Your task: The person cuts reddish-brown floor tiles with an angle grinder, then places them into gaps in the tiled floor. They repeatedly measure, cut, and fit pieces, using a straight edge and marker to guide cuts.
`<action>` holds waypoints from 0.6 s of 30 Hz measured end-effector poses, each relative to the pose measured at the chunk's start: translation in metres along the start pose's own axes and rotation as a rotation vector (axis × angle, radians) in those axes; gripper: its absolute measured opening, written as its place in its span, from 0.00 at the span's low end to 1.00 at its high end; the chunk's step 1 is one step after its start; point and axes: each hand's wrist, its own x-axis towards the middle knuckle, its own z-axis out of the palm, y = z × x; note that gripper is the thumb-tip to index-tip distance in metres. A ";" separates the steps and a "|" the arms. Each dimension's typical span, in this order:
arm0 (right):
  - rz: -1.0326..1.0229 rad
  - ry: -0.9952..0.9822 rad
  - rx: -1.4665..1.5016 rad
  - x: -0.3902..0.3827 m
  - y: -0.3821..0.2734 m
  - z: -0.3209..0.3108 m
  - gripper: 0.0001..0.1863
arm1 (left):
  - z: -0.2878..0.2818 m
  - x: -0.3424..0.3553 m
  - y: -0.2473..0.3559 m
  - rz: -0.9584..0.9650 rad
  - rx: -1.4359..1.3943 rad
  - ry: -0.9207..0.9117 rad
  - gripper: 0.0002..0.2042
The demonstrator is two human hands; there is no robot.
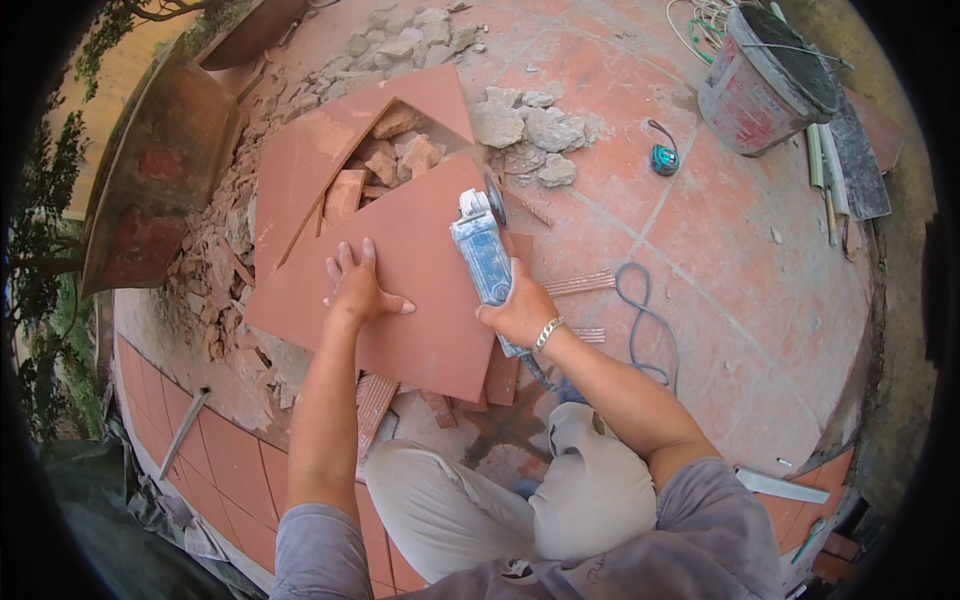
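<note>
My right hand [518, 308] is wrapped round the body of a dusty blue angle grinder [483, 262]. Its cutting disc [496, 200] stands on edge at the right side of a large red-brown tile [410, 255]; whether it touches the tile I cannot tell. On that same tile my left hand [357, 288] lies flat with its fingers spread. Beneath it is another red tile [300, 180] with a cut-out corner, through which broken tile pieces [400, 150] show. More tile pieces [503, 375] stick out under the near right edge.
Rubble chunks [545, 130] lie beyond the tiles. A mortar-stained bucket [765, 85] stands at the far right, with a teal tape measure [664, 158] left of it. A grey cord [640, 320] loops over the floor on my right. A rusty wheelbarrow-like tray [160, 170] leans at the left.
</note>
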 end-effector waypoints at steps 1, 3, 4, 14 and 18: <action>0.010 0.007 -0.017 -0.001 0.000 0.000 0.54 | 0.000 0.000 0.000 0.001 0.009 0.005 0.74; 0.000 -0.018 0.004 -0.002 0.000 -0.002 0.54 | 0.000 0.001 0.000 -0.002 0.002 -0.002 0.75; 0.004 -0.035 0.011 -0.002 0.000 -0.003 0.53 | 0.000 0.001 0.000 -0.001 0.010 0.000 0.75; -0.009 -0.005 0.037 -0.003 0.004 0.000 0.53 | -0.002 -0.003 0.002 0.025 0.013 0.024 0.75; -0.012 -0.012 0.033 -0.004 0.006 0.001 0.52 | -0.003 -0.004 0.003 0.017 0.011 0.016 0.75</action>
